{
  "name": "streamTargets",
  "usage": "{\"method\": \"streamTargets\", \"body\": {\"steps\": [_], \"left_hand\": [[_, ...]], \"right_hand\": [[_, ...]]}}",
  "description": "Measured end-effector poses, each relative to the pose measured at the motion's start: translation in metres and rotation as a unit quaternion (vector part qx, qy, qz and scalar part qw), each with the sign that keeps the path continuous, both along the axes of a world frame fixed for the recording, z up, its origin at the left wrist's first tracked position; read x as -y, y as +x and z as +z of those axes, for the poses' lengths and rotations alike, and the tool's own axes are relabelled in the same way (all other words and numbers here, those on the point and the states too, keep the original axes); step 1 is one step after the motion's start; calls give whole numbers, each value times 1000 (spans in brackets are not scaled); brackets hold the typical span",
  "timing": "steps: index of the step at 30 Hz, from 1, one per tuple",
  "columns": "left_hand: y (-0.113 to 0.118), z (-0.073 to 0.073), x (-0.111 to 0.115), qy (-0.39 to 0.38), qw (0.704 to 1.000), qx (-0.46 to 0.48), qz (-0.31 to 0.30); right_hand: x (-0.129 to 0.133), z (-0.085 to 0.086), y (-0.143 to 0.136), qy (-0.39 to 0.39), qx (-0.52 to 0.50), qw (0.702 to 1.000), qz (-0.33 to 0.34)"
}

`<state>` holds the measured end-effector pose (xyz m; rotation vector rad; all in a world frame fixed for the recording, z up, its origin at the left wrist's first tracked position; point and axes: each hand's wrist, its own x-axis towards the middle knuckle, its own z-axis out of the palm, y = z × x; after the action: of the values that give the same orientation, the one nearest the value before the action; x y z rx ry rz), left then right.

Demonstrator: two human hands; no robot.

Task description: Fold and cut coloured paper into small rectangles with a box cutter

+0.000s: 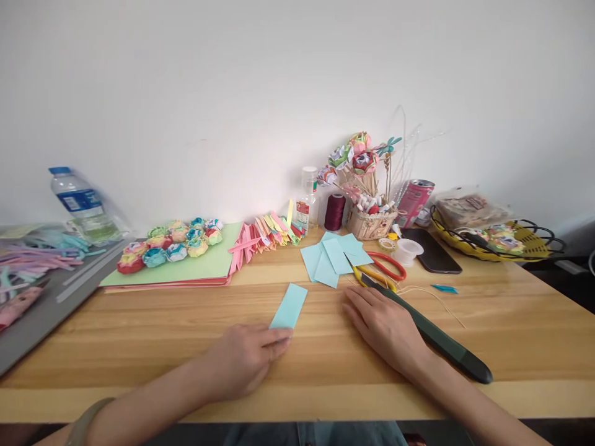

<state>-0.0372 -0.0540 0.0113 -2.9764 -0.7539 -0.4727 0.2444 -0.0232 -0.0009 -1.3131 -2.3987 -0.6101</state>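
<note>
My left hand point(253, 356) pinches the near end of a folded light blue paper strip point(290, 305), which lies slanted on the wooden table. To the right, my right hand point(381, 316) rests palm down on the tabletop with its fingers stretched out, holding nothing visible. Right beside it lies a long, dark green knife-like tool point(441, 341), partly behind the hand. Just beyond my right fingertips are several light blue paper pieces point(332, 257), overlapping in a loose pile. Scissors or similar loops with red and yellow handles point(388, 263) lie partly beneath the dark tool.
Paper rosettes point(171, 241) sit on green sheets point(204, 271) at the back left, beside folded paper pieces point(269, 232). Along the wall stand a thread spool point(334, 212), a flower basket point(369, 223) and a pink can point(415, 201). A phone point(432, 251) and yellow basket point(530, 238) are right.
</note>
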Motion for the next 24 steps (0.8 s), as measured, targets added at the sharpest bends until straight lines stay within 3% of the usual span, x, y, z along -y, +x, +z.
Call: {"method": "streamTargets", "body": {"steps": [4,7,10,14,21,24], "left_hand": [[1,-2,-23,-69,989,123,42],[2,2,-50,-54,986,159,5],[4,7,-71,-85,990,114,-24],[13,7,-84,-131,991,1,6],[49,-2,-120,-59,991,-31,112],[61,-8,-133,-35,990,-79,112]], "right_hand": [[-8,17,4,31,12,997,-65],[-3,24,19,60,40,987,-141],[12,17,38,45,112,978,-169],[26,0,61,1,95,985,-146],[33,-4,79,-69,-47,987,-138],[39,-6,80,-103,-69,984,-127]]}}
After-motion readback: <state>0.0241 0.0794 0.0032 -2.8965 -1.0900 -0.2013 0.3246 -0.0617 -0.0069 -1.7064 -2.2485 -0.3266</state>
